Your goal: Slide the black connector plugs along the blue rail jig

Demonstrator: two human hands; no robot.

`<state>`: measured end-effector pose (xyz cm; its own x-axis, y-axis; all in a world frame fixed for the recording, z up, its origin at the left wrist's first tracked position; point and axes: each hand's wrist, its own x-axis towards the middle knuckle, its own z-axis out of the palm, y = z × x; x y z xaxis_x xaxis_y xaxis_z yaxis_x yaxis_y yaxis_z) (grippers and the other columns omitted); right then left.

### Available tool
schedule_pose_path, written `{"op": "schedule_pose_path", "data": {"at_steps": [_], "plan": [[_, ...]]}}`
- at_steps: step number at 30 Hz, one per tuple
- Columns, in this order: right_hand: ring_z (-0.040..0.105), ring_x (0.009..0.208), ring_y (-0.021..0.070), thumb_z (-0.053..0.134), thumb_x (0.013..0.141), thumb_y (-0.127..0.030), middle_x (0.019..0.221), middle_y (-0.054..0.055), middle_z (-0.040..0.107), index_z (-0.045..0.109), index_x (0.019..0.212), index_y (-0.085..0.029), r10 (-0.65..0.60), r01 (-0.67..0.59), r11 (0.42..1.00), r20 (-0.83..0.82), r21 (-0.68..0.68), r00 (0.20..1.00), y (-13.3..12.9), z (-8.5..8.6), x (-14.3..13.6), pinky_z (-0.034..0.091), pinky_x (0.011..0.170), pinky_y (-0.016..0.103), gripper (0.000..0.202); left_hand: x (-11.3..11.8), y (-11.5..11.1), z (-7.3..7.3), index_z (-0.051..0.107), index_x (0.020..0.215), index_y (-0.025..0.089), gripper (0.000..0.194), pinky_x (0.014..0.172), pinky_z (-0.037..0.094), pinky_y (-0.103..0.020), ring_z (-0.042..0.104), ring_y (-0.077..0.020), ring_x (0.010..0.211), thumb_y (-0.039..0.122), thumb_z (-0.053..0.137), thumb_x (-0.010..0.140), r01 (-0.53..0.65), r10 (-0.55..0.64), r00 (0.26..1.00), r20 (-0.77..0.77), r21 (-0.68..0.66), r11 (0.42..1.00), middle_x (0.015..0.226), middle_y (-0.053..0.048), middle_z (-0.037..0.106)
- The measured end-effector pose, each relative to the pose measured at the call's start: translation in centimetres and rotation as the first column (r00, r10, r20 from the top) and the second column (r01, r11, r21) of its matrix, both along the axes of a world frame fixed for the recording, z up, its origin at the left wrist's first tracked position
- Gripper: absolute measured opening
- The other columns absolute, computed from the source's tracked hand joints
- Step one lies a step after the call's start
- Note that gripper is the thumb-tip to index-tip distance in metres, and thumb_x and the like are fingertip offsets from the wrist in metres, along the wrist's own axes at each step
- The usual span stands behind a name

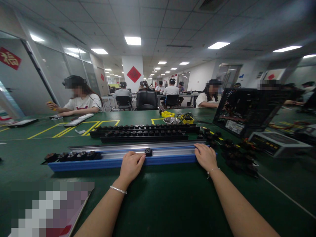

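Note:
A long blue rail with a silver channel (172,159) lies across the green table. Several black square parts (79,156) sit in its left end, and a single black part (148,151) stands in the channel near the middle. My left hand (131,165) rests on the rail's front edge, thumb beside that single part, fingers closed together; what they hold, if anything, is hidden. At the rail's right end lies my right hand (205,156), its fingers stretched over the channel and holding nothing.
Behind the rail, black rails filled with parts (143,133) lie side by side. To the right are loose black parts (240,161), an open computer case (243,112) and a power supply (278,144). Yellow trays (168,114) stand farther back. People sit at tables beyond.

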<state>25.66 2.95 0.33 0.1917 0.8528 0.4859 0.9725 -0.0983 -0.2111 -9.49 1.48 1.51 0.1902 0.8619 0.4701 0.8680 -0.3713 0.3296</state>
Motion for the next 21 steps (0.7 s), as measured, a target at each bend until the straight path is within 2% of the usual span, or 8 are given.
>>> {"op": "schedule_pose_path", "data": {"at_steps": [7, 21], "plan": [[0.046, 0.120, 0.0211, 0.032, 0.086, -0.031, 0.124, 0.002, 0.059, 0.062, 0.113, -0.022, -0.001, 0.001, 1.000, -0.017, -0.004, 1.000, 0.11, -0.10, 0.08, 0.025, 0.104, 0.044, 0.041, 0.10, 0.02, -0.06, 0.069, 0.102, 0.028, 0.037, 0.083, 0.041, -0.040, 0.055, -0.0215, 0.089, 0.043, 0.038, 0.089, 0.029, -0.029, 1.000, 0.004, -0.006, 1.000, 0.092, -0.001, 0.072], [0.045, 0.120, 0.0216, 0.030, 0.087, -0.033, 0.125, 0.003, 0.058, 0.062, 0.113, -0.023, -0.001, 0.000, 1.000, -0.036, -0.015, 0.999, -0.10, 0.15, -0.09, 0.025, 0.104, 0.045, 0.042, 0.14, 0.07, -0.38, 0.066, 0.107, 0.028, 0.036, 0.094, 0.037, -0.044, 0.052, -0.0229, 0.105, 0.042, 0.039, 0.089, 0.065, -0.065, 0.998, 0.005, -0.024, 0.998, 0.107, 0.000, 0.069]]}}
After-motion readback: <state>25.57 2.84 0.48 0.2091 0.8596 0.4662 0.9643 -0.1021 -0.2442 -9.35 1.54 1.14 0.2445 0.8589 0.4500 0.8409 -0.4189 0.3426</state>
